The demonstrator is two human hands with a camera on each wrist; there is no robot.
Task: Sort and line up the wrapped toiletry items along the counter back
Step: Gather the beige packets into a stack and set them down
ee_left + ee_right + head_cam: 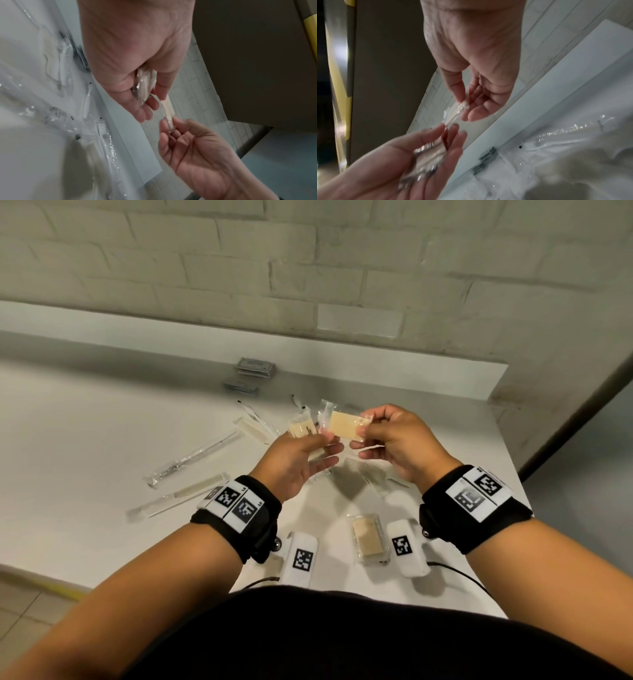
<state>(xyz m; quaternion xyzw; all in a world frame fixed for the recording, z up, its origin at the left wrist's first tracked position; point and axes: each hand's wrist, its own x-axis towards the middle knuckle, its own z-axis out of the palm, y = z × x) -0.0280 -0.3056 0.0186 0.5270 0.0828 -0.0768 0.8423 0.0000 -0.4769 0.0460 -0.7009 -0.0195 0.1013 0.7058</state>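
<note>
Both hands are raised over the white counter [102, 422]. My right hand [363, 430] pinches one end of a clear-wrapped beige soap bar [345, 424]; the right wrist view shows my thumb and fingers [459, 93] closed on its crinkled wrapper [453, 115]. Thumb on top, my left hand [327, 447] holds a second wrapped packet [300, 429] across its fingers. That packet [144, 86] shows in the left wrist view too. My left thumb also touches the bar's near end. Both hands almost meet.
Wrapped toothbrush [191, 460], combs [178, 498] and stick packets [255, 424] lie left of the hands. Another wrapped comb [371, 475] lies below them, a wrapped soap [368, 537] nearer me. Grey sachets [255, 368] are stacked against the backsplash [376, 364]. Two white tagged devices [301, 556] sit at the front edge.
</note>
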